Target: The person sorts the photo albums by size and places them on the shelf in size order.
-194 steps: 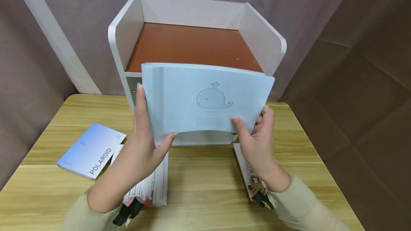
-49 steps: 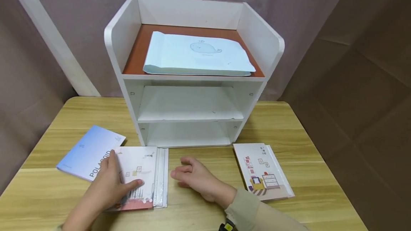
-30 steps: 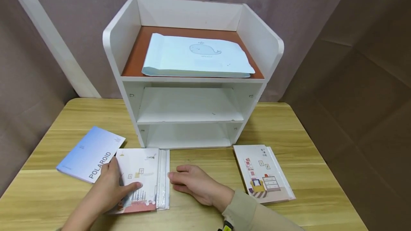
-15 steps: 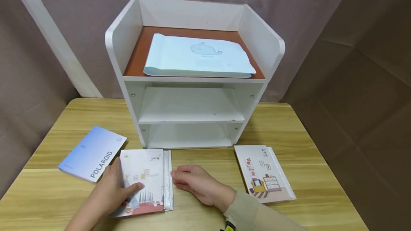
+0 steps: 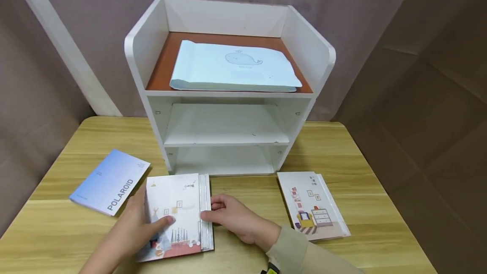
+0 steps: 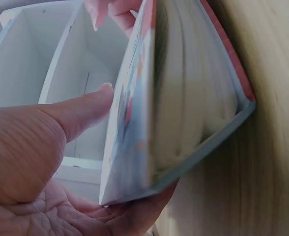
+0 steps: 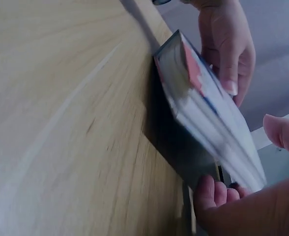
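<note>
A thick photo album [image 5: 176,210] with a pale illustrated cover and a red lower band is held between both hands in front of the shelf. My left hand [image 5: 131,227] grips its left side, thumb on the cover and fingers underneath, as the left wrist view shows. At the opposite side, my right hand [image 5: 237,219] has its thumb over the silvery binding strip and its fingers under the edge. Seen from the right wrist, the album [image 7: 208,113] is tilted, with its page block [image 7: 174,69] showing between the covers.
A white shelf unit [image 5: 226,94] stands at the back, with a pale blue whale-print album [image 5: 236,69] lying on its brown top. The blue POLAROID album [image 5: 110,181] lies left on the wooden table [image 5: 361,215]; another illustrated album [image 5: 313,204] lies right.
The whale-print album, earlier in both hands, now lies on the shelf top. My left hand has shifted the illustrated album rightward, and my right hand has taken hold of its right edge.
</note>
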The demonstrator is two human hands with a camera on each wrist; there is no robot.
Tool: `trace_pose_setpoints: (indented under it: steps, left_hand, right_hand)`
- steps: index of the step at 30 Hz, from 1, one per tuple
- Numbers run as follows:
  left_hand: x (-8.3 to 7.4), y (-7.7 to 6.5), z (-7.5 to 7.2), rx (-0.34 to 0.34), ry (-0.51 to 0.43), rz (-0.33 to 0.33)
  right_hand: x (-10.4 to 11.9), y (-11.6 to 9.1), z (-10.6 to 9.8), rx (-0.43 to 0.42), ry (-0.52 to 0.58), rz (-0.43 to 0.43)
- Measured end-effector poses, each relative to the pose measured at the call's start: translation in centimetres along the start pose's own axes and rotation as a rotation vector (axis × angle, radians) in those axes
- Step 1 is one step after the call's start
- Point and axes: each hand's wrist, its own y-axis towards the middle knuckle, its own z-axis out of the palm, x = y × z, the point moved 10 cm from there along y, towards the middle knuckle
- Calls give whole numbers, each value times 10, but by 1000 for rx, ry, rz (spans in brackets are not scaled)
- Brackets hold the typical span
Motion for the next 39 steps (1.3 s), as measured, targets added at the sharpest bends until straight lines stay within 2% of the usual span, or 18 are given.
trace_pose_setpoints:
  steps: [4,9,13,17,22,27,29,34,39]
  left_hand:
    - [-9,-1,3,22,-64,29]
    - [-23,-7,11,85,-69,-6]
    - [-34,-10,10,78,-44,-11]
    - [-43,-11,7,54,-65,9]
    - [-48,-8,7,45,-207,0]
    - [-51,-4,4,-29,-318,42]
    - [-51,-3,6,-42,-372,42]
    - [-48,-2,19,-19,-537,30]
    - [-57,-2,21,-46,-535,118]
  right_hand:
    - [3,-3,4,35,-32,-49]
    - [9,-8,12,98,-51,-133]
    - [14,-10,6,63,-70,-174]
    - [23,-12,-4,15,-81,-232]
    - [31,-15,-18,-49,-63,-282]
    - [53,-22,-26,-57,-75,-378]
    - [62,-26,-28,-53,-77,-408]
    - [79,-30,-35,-71,-59,-453]
    - [93,-32,-47,-112,-26,-495]
